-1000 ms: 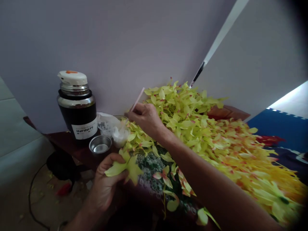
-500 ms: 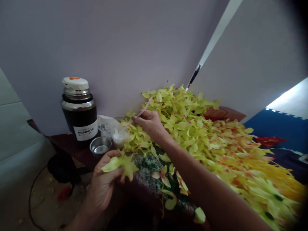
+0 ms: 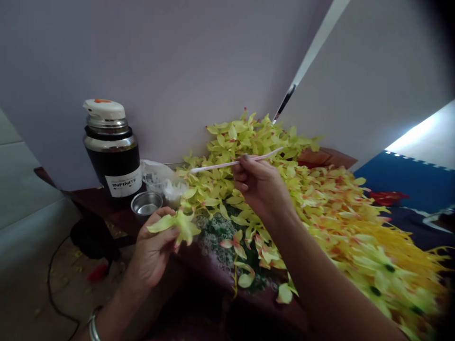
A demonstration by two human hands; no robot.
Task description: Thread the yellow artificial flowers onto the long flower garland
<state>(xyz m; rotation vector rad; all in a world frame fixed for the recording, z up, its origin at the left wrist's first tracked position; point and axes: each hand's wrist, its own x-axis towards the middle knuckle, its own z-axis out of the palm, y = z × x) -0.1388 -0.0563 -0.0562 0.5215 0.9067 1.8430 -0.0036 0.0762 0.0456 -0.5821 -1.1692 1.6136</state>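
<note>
Between the thumb and fingers of my left hand [image 3: 151,251] is a yellow-green artificial flower [image 3: 183,227] with pointed petals. My right hand [image 3: 261,184] pinches a thin pale pink stick [image 3: 213,166], perhaps a straw, held nearly level above the pile. Its left end hovers beside a plastic bag [image 3: 174,189] with white stuff in it. Under and behind my right hand lies a big heap of yellow-green artificial flowers [image 3: 263,137]. Small clear rings and dark green bits [image 3: 218,239] show in front of the heap, with a few pink-tipped flowers [image 3: 234,244] on them.
A black and steel flask [image 3: 115,156] with a white lid stands at the left, a small steel cup [image 3: 146,203] by its base. Yellow strands [image 3: 398,246] lie at the right. A lilac panel [image 3: 170,71] rises behind. Dark cable [image 3: 53,298] trails on the floor.
My right hand has moved right, away from the plastic bag, and the stick has swung from steeply tilted to nearly level. My left hand still holds the flower, with little movement.
</note>
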